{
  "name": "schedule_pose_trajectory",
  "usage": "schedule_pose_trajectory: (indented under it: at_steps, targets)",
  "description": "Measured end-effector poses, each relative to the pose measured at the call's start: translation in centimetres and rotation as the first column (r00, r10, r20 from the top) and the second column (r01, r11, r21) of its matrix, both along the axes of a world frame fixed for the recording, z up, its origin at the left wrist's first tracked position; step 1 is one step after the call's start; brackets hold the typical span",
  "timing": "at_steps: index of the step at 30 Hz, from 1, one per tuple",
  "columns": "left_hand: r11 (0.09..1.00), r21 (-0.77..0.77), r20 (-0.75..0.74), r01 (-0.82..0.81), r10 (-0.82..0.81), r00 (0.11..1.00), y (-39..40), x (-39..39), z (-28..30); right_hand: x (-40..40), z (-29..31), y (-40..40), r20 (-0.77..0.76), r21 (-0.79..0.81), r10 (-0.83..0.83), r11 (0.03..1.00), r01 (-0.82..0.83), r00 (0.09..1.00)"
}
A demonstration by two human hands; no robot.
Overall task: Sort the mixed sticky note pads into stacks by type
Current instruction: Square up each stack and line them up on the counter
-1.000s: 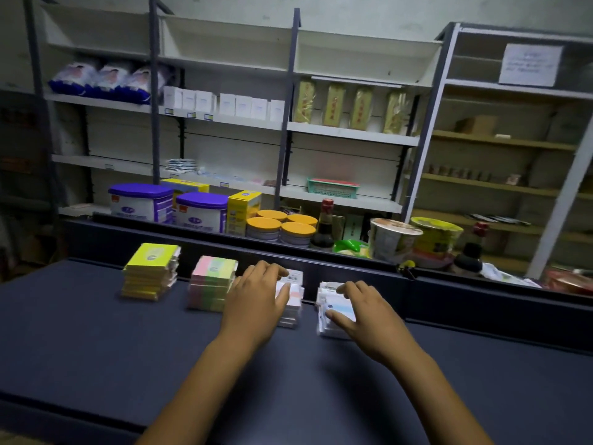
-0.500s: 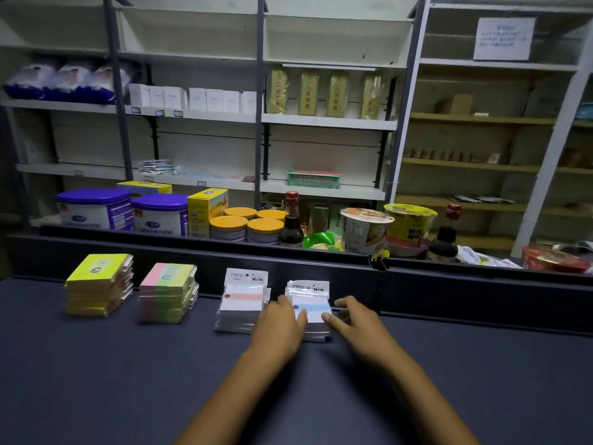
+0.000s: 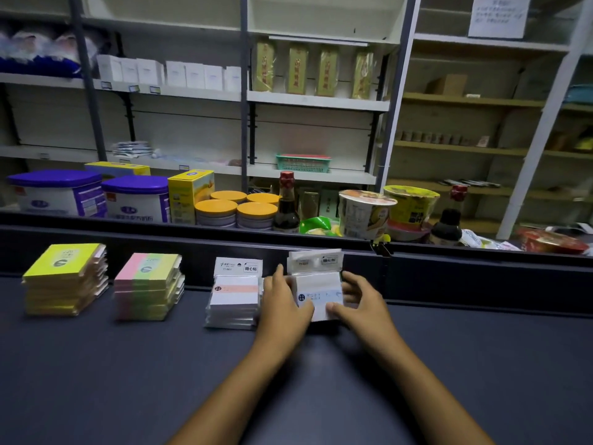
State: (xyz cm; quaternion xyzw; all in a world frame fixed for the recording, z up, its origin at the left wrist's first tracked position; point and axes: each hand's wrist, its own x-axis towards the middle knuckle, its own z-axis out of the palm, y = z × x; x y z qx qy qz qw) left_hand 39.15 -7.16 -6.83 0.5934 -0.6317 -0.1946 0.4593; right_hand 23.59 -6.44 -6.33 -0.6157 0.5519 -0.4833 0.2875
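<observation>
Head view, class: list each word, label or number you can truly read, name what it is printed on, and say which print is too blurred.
"随心贴": header card of the white pad stack with the pink band.
Blue-band pads gripped by the left hand and right hand: print blurred.
Yellow pads, pink-and-green pads: logos unreadable.
Wall notice, purple-lidded tubs, gold packets: too blurred.

Open tabletop in front, crowded row at the back

The near tabletop (image 3: 128,380) lies bare on both sides of the forearms. Four stacks line the far edge: yellow stack (image 3: 65,279), pink-green stack (image 3: 149,285), white stack (image 3: 236,297), and blue-label stack (image 3: 317,292), with narrow gaps between. A raised ledge (image 3: 481,271) blocks reach behind them; right of the last stack the tabletop is open.
</observation>
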Motion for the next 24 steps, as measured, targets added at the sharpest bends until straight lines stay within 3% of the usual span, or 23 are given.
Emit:
schedule_pose_trajectory:
  at_steps: [3,5,9,14,17,21,24]
  targets:
    - [0.998,-0.037,-0.066,0.05,-0.052,0.996,0.3,-0.2,0.1,-0.1,-0.3,0.0,-0.168,-0.073,-0.035,0.997,0.023,0.985]
    - [0.989,-0.011,-0.098,0.145,-0.146,0.985,0.5,-0.6,-0.4,-0.1,-0.9,0.1,-0.235,-0.009,-0.018,1.0,0.016,0.972]
    - [0.972,0.097,-0.055,0.214,-0.209,0.976,0.0,-1.0,-1.3,0.0,-1.2,0.1,-0.285,0.059,0.084,0.996,-0.07,0.955]
    - [0.973,0.066,-0.025,0.223,-0.221,0.975,-0.3,-1.5,-1.7,0.4,-1.3,0.5,-0.382,-0.027,0.035,0.998,-0.049,0.923]
    - [0.977,0.032,-0.048,0.209,-0.208,0.977,-0.5,-1.3,-1.8,0.4,-1.6,0.4,-0.383,-0.121,-0.004,0.992,-0.046,0.924]
    - [0.972,0.086,0.0,0.218,-0.219,0.976,-0.3,-1.3,-2.0,0.5,-2.3,0.3,-0.366,-0.061,0.034,0.996,-0.06,0.93]
    - [0.976,0.062,-0.037,0.211,-0.209,0.977,-0.1,-1.2,-1.8,0.4,-2.1,0.3,-0.356,-0.106,0.0,0.994,-0.04,0.935]
